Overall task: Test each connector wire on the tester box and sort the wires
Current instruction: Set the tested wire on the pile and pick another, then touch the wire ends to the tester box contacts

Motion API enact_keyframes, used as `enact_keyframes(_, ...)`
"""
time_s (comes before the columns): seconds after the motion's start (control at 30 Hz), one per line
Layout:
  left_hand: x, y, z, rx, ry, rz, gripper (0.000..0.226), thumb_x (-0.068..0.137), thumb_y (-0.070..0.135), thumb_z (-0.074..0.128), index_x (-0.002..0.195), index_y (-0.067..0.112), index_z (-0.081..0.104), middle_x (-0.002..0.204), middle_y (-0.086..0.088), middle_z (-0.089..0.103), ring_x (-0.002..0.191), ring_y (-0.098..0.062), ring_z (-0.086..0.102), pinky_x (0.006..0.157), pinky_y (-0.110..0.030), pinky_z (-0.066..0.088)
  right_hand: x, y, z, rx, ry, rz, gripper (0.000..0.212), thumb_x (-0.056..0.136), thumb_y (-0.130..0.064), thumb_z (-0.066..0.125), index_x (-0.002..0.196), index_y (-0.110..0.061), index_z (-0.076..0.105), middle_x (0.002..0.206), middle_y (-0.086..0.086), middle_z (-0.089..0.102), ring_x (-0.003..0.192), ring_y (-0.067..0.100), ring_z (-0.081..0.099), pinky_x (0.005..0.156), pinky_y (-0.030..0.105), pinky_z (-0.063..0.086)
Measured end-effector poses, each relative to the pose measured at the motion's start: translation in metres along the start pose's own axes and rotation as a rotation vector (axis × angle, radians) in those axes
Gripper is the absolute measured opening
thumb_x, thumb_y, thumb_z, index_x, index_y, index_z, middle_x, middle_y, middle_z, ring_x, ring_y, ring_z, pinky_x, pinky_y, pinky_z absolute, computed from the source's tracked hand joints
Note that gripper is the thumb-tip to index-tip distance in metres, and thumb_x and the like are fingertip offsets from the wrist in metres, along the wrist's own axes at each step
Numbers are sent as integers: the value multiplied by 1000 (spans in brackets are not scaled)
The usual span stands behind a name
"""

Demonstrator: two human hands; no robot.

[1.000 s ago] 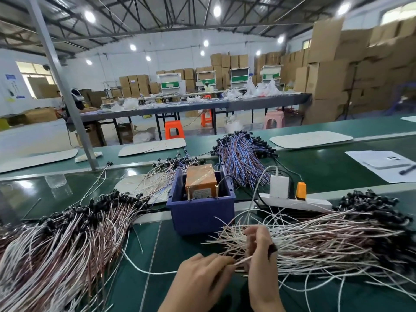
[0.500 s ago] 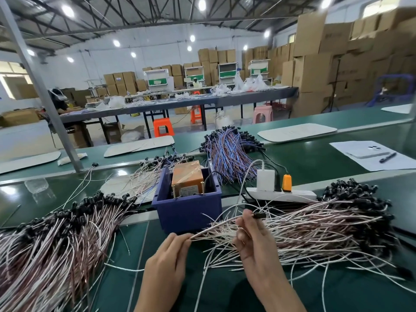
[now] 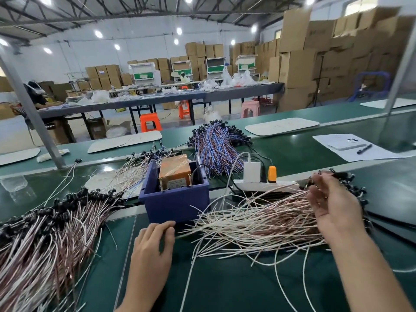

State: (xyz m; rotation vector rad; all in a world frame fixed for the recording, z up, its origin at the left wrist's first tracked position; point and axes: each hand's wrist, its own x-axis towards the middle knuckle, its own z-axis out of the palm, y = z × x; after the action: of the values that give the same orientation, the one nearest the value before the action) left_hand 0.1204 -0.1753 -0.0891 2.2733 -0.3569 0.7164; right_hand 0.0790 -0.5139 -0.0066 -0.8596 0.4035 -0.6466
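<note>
One wire only should the empty, spread-fingered right hand (image 3: 333, 203) pinch from the wire pile (image 3: 258, 221) at three o'clock of the tester box (image 3: 175, 171), the left hand (image 3: 155, 242) lying flat, fingers relaxed

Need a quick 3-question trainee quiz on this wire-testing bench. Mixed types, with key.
1. True or false: the orange tester box sits inside the blue bin.
2. Fill in: the rightmost plug on the power strip is ____ in colour.
3. The blue-and-purple wire bundle lies: A) beyond the bin B) inside the bin C) on the power strip.
Key: 1 true; 2 orange; 3 A.
</note>
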Motion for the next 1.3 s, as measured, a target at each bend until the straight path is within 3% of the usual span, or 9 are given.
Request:
enact_keyframes(0.07, 1, -2, 1, 1, -9, -38, 32, 98, 39, 44, 120, 28, 65, 106, 23, 59, 102, -3, 46, 88, -29, 37, 14, -12, -10, -7, 55, -19, 5, 100, -20, 60, 104, -17, 63, 77, -6, 75, 56, 2, 63, 50, 16, 54)
enact_keyframes(0.27, 1, -7, 4, -78, 25, -169, 28, 102, 27, 47, 124, 20, 64, 109, 18, 58, 108, 1, 42, 93, -26, 34, 28, -8, -22, -35, 242, -130, 36, 96, -12, 54, 129, -3, 42, 119, 18, 61, 53, 8, 64, 52, 20, 56)
enact_keyframes(0.5, 1, -9, 2, -202, 56, -313, 23, 104, 23, 47, 120, 20, 64, 109, 7, 65, 109, -13, 53, 93, -32, 40, 30, -3, -4, -256, 241, -202, 63, 95, -16, 42, 150, -20, 12, 99, 1, 60, 45, 4, 61, 45, 19, 53)
enact_keyframes(0.63, 3, -10, 1, -211, 61, -339, 24, 105, 23, 44, 119, 21, 63, 108, 7, 63, 112, -16, 51, 93, -33, 39, 27, -8, 8, -414, 192, -216, 85, 95, -15, 39, 159, -18, -17, 85, -5, 58, 55, 6, 61, 53, 22, 55)
enact_keyframes(0.77, 5, -15, 3, -194, 75, -363, 25, 105, 24, 41, 117, 19, 63, 103, 9, 62, 109, -19, 50, 90, -34, 38, 7, 3, 26, -607, 3, -311, 65, 102, -18, 43, 160, -29, 14, 123, -3, 56, 75, 12, 64, 63, 27, 54)
enact_keyframes(0.9, 6, -15, 5, -216, 83, -385, 24, 106, 23, 41, 117, 20, 62, 101, 17, 59, 109, -19, 51, 91, -35, 40, -39, 54, 50, -745, -295, -393, 27, 104, -18, 45, 123, -35, 55, 99, -12, 68, 64, 7, 62, 56, 29, 52)
enact_keyframes(0.97, 6, -15, 6, -228, 95, -394, 23, 106, 23, 42, 115, 19, 63, 102, 14, 61, 108, -21, 54, 91, -37, 43, -67, 89, 64, -807, -444, -438, 25, 104, -18, 48, 116, -37, 58, 93, -15, 68, 68, 9, 63, 61, 31, 55)
enact_keyframes(1.1, 6, -14, 3, -268, 154, -436, 26, 107, 27, 38, 110, 22, 64, 102, 11, 64, 105, -21, 56, 91, -38, 43, -108, 149, 85, -981, -591, -727, 26, 99, -15, 54, 121, -28, 61, 114, -14, 54, 86, 2, 60, 74, 16, 51)
enact_keyframes(1.3, 9, -16, 0, -284, 229, -481, 28, 107, 32, 35, 106, 24, 62, 102, 4, 65, 104, -22, 57, 102, -51, 41, -114, 183, 86, -1114, -713, -1031, 26, 94, -15, 46, 112, -22, 64, 110, -3, 57, 97, 17, 58, 89, 30, 50)
